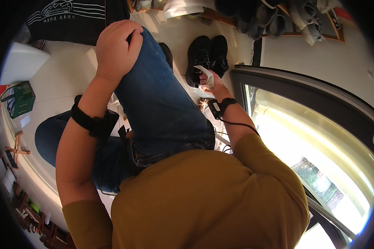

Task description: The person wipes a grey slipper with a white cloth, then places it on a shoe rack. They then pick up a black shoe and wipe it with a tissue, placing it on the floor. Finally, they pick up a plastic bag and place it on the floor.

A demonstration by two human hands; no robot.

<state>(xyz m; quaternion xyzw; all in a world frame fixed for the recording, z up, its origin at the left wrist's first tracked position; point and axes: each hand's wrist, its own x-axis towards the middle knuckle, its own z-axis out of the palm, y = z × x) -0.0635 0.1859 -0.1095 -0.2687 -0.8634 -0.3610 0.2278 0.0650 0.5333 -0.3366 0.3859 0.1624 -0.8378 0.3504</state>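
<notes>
My left hand point(117, 51) rests over the knee of my blue jeans point(162, 93), back of the hand up, some fingers hidden. It holds no visible object. Further right and lower, my right hand point(216, 82) has a crumpled white tissue or cloth point(209, 77) between its fingers. This hand is beside a pair of black lace-up shoes point(198, 56) standing on the pale tiled floor, and the cloth overlaps the nearer part of the left shoe in the view. Whether it touches the shoe cannot be told. Both wrists wear black straps; a cable runs from the right one.
Shoes fill a wooden rack point(327, 36) at the top right. A dark-framed glass door or window point(268, 74) stands close to my right arm. A black printed bag or mat point(81, 28) lies at the upper left, with a green bag point(23, 99) and a small wooden stand point(18, 149) below.
</notes>
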